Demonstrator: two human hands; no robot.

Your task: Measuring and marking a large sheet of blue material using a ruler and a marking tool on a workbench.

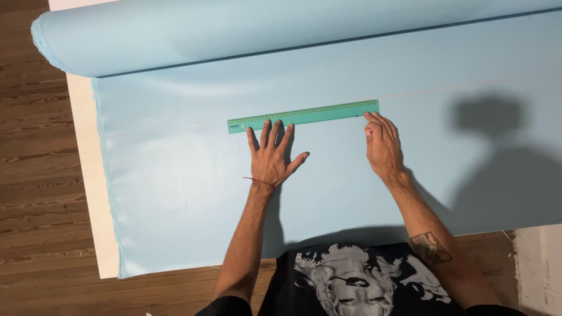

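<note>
Ruler (303, 116): the long green strip lies just above the middle of the frame, flat on the pale blue fabric (193, 193), slanting slightly so its right end sits higher than its left.

Your left hand (271, 158) is spread wide, palm down, fingers fanned apart and thumb stretched out to the right. Its fingertips (278, 124) press on the lower edge of the ruler left of its midpoint; the palm rests on the cloth below. It grasps nothing, only pins the ruler flat. A thin red thread (259, 182) circles that wrist.

Your right hand (383, 147) sits at the ruler's right end with the fingers drawn close together and curled slightly downward, the tips touching the cloth right at the ruler's end corner. You cannot tell whether they pinch a small marking tool; something may be tucked between them, but it is too small to make out.

Fabric covers most of the white table (88, 175), unrolled from a thick roll (234, 29) lying across the top of the frame. Wooden floor (35, 175) shows at the left, and your dark printed shirt (351, 281) at the bottom centre.
</note>
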